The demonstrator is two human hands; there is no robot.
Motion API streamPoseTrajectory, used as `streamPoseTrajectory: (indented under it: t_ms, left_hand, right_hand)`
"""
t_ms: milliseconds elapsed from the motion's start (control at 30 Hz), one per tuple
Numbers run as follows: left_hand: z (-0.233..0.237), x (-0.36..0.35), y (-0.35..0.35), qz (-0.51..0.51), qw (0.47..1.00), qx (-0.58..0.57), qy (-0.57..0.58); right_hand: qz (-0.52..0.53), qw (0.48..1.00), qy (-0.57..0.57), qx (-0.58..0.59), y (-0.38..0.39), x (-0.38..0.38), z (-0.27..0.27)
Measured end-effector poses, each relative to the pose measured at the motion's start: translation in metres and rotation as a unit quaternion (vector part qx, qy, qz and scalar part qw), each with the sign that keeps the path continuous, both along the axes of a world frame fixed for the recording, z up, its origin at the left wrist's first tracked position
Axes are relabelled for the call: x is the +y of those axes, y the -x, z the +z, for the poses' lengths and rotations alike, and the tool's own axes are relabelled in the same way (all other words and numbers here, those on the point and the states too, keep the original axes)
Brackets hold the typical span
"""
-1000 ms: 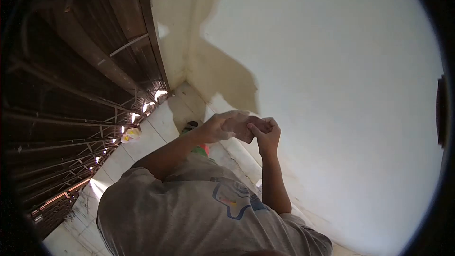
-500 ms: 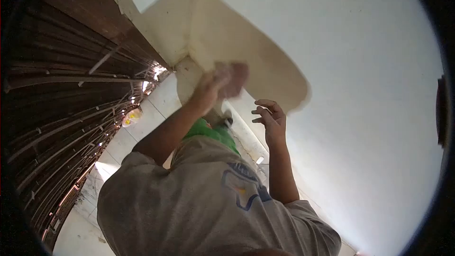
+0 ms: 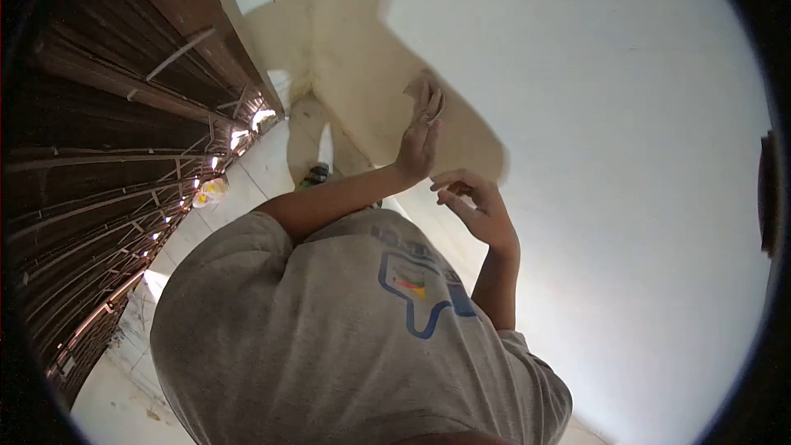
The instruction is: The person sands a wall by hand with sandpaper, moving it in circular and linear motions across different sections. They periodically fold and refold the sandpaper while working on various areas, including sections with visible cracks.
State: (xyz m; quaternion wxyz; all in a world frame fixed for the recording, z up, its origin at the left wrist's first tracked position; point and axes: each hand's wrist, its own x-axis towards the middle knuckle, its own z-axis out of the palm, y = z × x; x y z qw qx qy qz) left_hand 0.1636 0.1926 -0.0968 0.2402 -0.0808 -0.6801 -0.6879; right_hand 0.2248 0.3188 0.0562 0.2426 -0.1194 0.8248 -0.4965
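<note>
My left hand (image 3: 421, 128) is up against the white wall (image 3: 610, 165), its dusty fingers closed over a small piece of brownish sandpaper (image 3: 416, 86). Part of the sandpaper is hidden beneath the fingers. Lower and to the right, my right hand (image 3: 478, 208) hangs in front of the wall with bent, parted fingers and holds nothing. A broad shadow falls on the wall around the left hand.
The wall meets another in a corner (image 3: 311, 74) at the upper left. Along the left side stands a dark brown slatted barrier (image 3: 107, 148) with light gaps. A white and yellow bundle (image 3: 212, 191) lies on the tiled floor (image 3: 243, 185), and a foot (image 3: 315, 175) shows below.
My left hand has moved up and right along the wall with the sandpaper, which was blurred before. My right hand has shifted slightly, its fingers more bent. My body has turned a little.
</note>
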Motion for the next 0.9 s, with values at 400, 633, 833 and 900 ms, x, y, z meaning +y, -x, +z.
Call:
streamPoseTrajectory:
  t_ms: [400, 633, 833, 900]
  left_hand:
    - [0.016, -0.081, 0.121, 0.098, 0.96, -0.121, -0.234]
    - [0.022, 0.024, -0.003, 0.021, 0.995, -0.093, 0.02]
    - [0.025, -0.019, 0.102, 0.231, 0.972, -0.043, -0.025]
    - [0.019, -0.041, 0.125, 0.205, 0.974, -0.014, -0.099]
  right_hand:
    - [-0.039, 0.989, 0.139, -0.043, -0.013, 0.026, 0.006]
    - [-0.005, 0.992, 0.124, 0.022, -0.002, 0.018, 0.004]
    - [-0.048, 0.959, 0.24, 0.145, -0.008, 0.029, 0.059]
    - [-0.026, 0.938, 0.28, 0.203, -0.005, 0.037, 0.07]
